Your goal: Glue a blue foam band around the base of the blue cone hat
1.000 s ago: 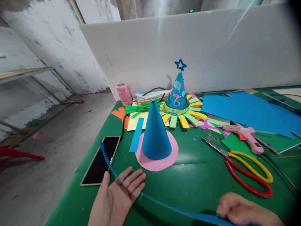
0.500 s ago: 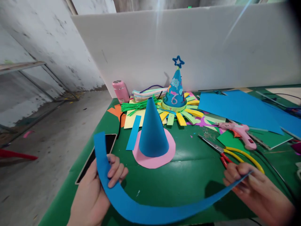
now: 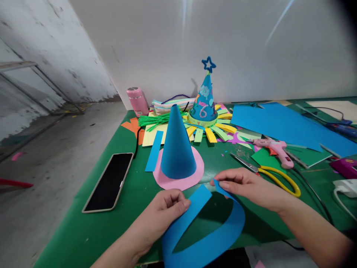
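A long blue paper strip (image 3: 223,238) curves into a loop between my hands at the table's front edge. My left hand (image 3: 170,204) pinches it a little below one end. The other end is between the thumb and fingers of my right hand (image 3: 234,184), and the two ends lie close together but apart. Just beyond stands a plain blue paper cone (image 3: 178,152) on a pink paper disc (image 3: 199,171). A short blue strip (image 3: 154,150) lies left of the cone, partly against the disc. Scissors with yellow and red handles (image 3: 275,176) rest behind my right hand.
A phone (image 3: 110,182) lies at the left. Behind the cone are a decorated party hat (image 3: 205,100), green pipe cleaners (image 3: 153,120) and a pink bottle (image 3: 138,101). At the right sit a pink glue gun (image 3: 275,149), blue sheets (image 3: 276,123) and a white plug (image 3: 346,187).
My hands have come together from wide apart, bending the strip from an open curve into a loop. The right hand moved left off the scissors; the left moved right, uncovering the phone.
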